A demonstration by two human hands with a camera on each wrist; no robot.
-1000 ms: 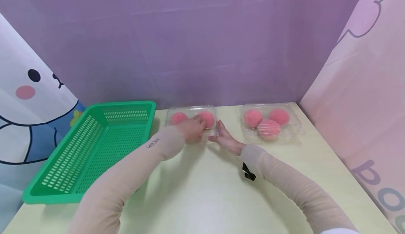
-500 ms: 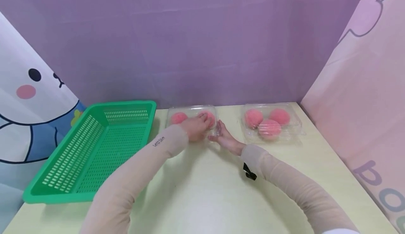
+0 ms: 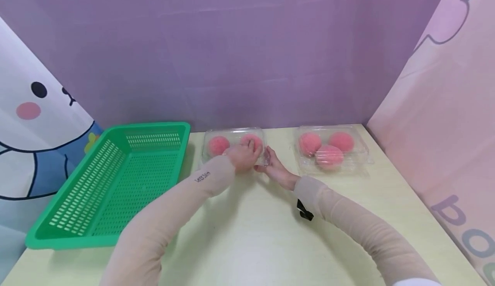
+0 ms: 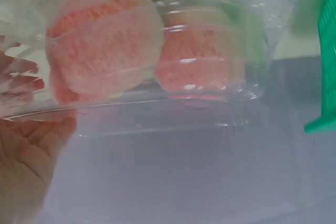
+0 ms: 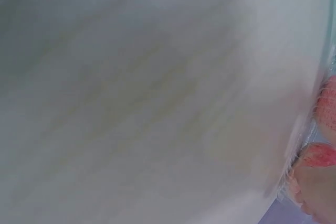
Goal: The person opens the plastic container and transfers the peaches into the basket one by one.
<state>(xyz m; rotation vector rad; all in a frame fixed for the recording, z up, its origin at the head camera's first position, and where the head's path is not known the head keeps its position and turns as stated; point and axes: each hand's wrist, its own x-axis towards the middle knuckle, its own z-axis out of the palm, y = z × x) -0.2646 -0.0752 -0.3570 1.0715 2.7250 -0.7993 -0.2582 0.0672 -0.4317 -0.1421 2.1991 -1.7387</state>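
Note:
A clear plastic clamshell box stands at the back of the table in the head view. Inside show two pink, round peaches, and part of the box is hidden behind my left hand. That hand lies over the box's front right part, its fingers reaching onto the plastic by the right peach. My right hand grips the front right corner, thumb in front and fingers along the side. In the left wrist view, two peaches show large through the clear plastic, with fingers at the box's edge.
A second clear box with three pink peaches stands to the right. On the left is a green slotted plastic basket. A purple cloth backdrop rises behind the table, with printed cloths at both sides.
My left hand has slid right along the box's front, showing more of the left peach. The right hand keeps its grip at the corner.

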